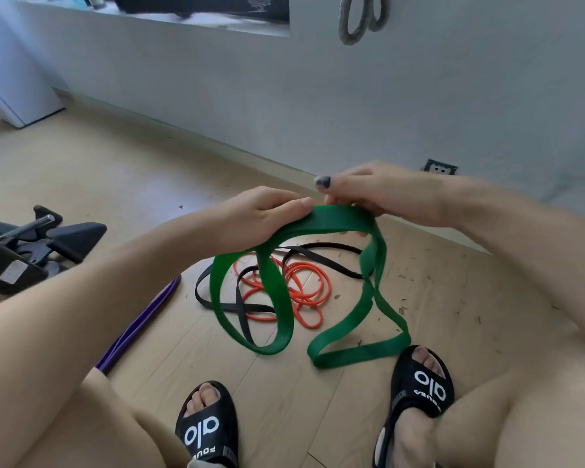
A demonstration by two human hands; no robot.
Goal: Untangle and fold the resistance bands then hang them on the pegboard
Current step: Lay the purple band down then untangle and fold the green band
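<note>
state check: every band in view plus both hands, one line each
green band: held up by both hands, twisted, loops hanging to the floor
left hand: grips the green band
right hand: grips the green band
orange band: on the floor, tangled with the black one
black band: on the floor, tangled
purple band: on the floor, apart from the tangle
grey loops: hanging on the wall

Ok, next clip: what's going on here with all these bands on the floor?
A person holds the green band up between both hands, left hand and right hand gripping its top, while its twisted loops hang to the wooden floor. The orange band and black band still lie tangled together underneath, and a purple band lies apart beside them. Grey loops hang on the wall.
</note>
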